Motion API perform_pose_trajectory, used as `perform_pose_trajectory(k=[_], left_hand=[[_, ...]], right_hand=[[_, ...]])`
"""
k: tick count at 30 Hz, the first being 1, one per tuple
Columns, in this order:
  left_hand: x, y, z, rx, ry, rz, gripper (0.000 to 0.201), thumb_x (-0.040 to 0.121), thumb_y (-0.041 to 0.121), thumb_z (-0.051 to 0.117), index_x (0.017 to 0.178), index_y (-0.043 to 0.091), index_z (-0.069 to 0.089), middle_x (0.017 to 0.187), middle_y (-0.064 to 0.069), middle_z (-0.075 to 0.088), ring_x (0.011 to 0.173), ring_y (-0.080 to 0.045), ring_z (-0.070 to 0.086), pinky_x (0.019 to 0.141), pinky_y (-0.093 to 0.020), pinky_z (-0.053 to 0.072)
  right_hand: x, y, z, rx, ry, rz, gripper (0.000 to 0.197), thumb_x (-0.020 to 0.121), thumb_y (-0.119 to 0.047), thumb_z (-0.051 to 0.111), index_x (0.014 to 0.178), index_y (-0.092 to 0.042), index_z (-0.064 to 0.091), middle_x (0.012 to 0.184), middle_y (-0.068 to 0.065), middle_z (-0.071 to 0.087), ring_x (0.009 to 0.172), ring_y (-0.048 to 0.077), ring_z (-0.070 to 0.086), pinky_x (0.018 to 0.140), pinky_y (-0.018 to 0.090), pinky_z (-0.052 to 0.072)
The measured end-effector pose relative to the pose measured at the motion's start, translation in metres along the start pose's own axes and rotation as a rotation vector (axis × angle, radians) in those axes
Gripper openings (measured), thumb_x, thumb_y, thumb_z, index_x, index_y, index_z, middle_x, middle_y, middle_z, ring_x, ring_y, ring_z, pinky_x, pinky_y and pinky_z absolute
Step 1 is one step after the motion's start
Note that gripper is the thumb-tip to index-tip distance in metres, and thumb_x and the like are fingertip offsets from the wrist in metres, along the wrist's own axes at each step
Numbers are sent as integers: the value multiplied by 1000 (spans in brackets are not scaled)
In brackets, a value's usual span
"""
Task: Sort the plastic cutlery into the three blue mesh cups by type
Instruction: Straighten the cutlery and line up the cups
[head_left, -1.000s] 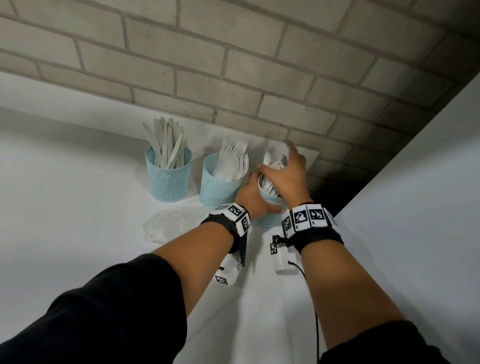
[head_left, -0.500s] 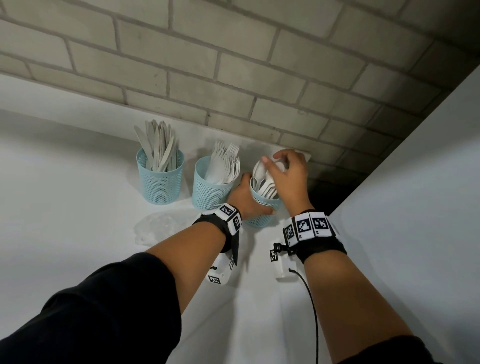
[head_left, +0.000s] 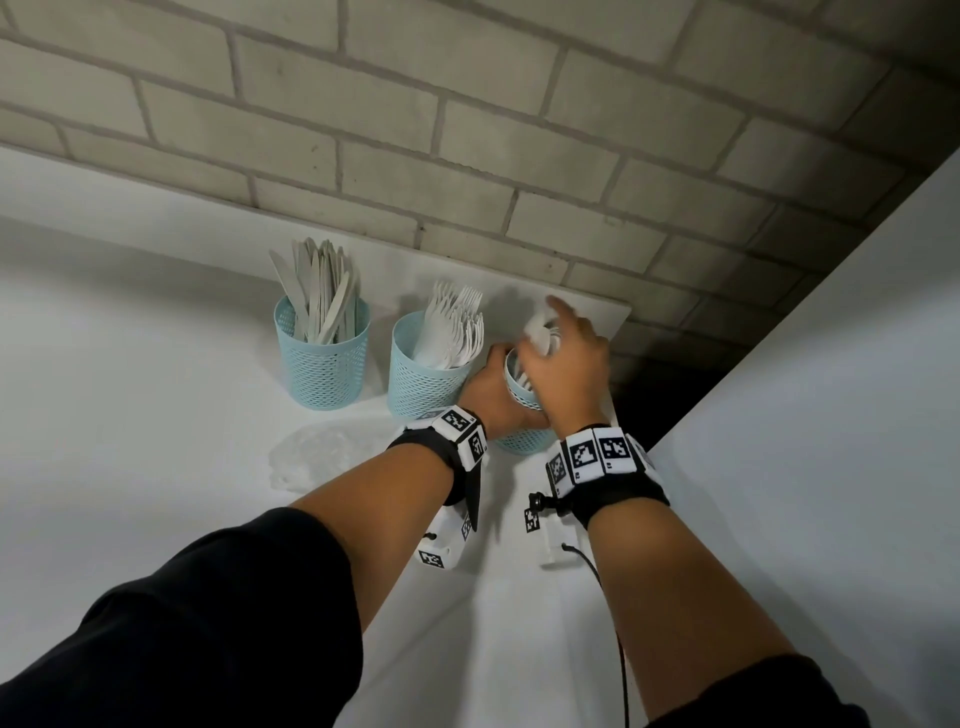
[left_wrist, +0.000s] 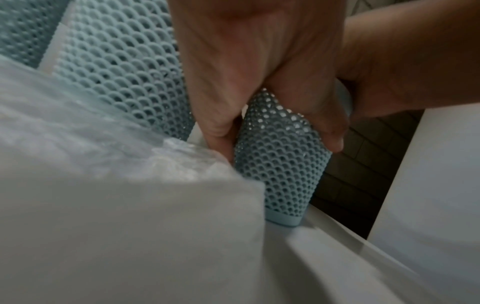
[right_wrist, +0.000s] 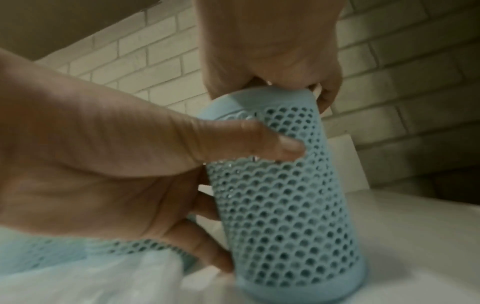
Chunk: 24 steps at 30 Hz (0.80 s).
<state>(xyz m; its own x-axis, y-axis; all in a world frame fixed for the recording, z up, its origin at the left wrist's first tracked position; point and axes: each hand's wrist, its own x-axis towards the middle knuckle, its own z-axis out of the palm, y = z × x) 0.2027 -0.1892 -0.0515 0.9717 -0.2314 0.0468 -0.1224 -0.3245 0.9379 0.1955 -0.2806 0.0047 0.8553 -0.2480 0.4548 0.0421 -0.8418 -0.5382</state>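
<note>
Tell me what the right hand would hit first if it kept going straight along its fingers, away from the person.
Probably the brick wall. The right hand sits over the rightmost cup among the spoons, fingers aimed past the shelf's back edge; nothing shows between, though depth is unclear.

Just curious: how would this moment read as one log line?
left hand: grips spoon cup | right hand: at rim, on spoons | knives, forks: sorted

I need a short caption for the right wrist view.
Left hand grips the blue mesh cup while the right hand reaches into its top.
</note>
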Motion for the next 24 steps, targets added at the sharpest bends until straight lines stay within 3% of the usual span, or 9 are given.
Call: perform_pose_trajectory(k=[2,5,7,9,12,15,18,21,24], left_hand=[[0,0,0,5,-5,-5,102,53,23,89,134,14,27,124,-6,56,112,-21,56,98,-37,46],[0,-1,1,-4,-2,3,103,53,23,89,135,15,27,124,-6,57,114,-21,55,100,-38,45],[1,-1,1,13,-7,-15,101,54,21,88,134,15,27,122,-4,57,111,-20,56,100,-36,45],[2,-1,1,21,-13,-11,102,53,22,88,135,15,26,122,-2,55,109,-18,55,100,-35,45],[1,0,1,22,-12,-11,104,53,25,88,136,16,25,124,-3,56,111,-19,55,101,-35,45],[0,1,1,34,-8,-10,103,55,23,88,136,14,26,123,-3,56,112,-19,55,101,-34,44],[0,0,2,30,8,5,101,53,25,89,132,15,29,121,-4,57,111,-20,57,99,-37,46],[-1,2,0,44,2,-18,96,54,24,88,130,15,30,115,-4,58,106,-21,58,95,-38,48],[-4,4,0,39,13,-2,97,54,23,88,132,16,30,116,-2,56,107,-21,57,95,-34,48]], right_hand=[[-1,0,2,-65,-69,-67,47,81,-36,62,126,-25,55,118,8,60,107,33,52,89,40,46],[2,1,0,-11,-93,15,52,81,-36,63,131,-29,50,137,9,44,122,32,42,99,40,41],[5,3,-1,-1,-171,-69,59,80,-37,66,135,-31,45,133,7,47,118,29,46,96,39,44],[9,2,-2,94,-173,-57,68,78,-38,68,139,-32,38,129,9,49,114,28,51,94,42,47],[14,1,-4,44,-179,-37,70,77,-41,68,139,-37,35,140,8,39,125,30,39,101,41,41],[17,0,-3,16,-265,-50,50,79,-33,65,128,-29,55,133,4,50,121,29,45,99,35,42],[14,-3,-2,-4,-210,-20,46,79,-28,64,124,-26,56,134,4,49,119,29,45,93,31,41],[9,-7,0,-6,-218,-129,33,71,-26,67,104,-19,64,109,6,62,97,29,57,77,30,49],[8,0,-2,63,-99,-81,28,67,-22,67,94,-13,64,97,11,62,89,32,56,75,35,49]])
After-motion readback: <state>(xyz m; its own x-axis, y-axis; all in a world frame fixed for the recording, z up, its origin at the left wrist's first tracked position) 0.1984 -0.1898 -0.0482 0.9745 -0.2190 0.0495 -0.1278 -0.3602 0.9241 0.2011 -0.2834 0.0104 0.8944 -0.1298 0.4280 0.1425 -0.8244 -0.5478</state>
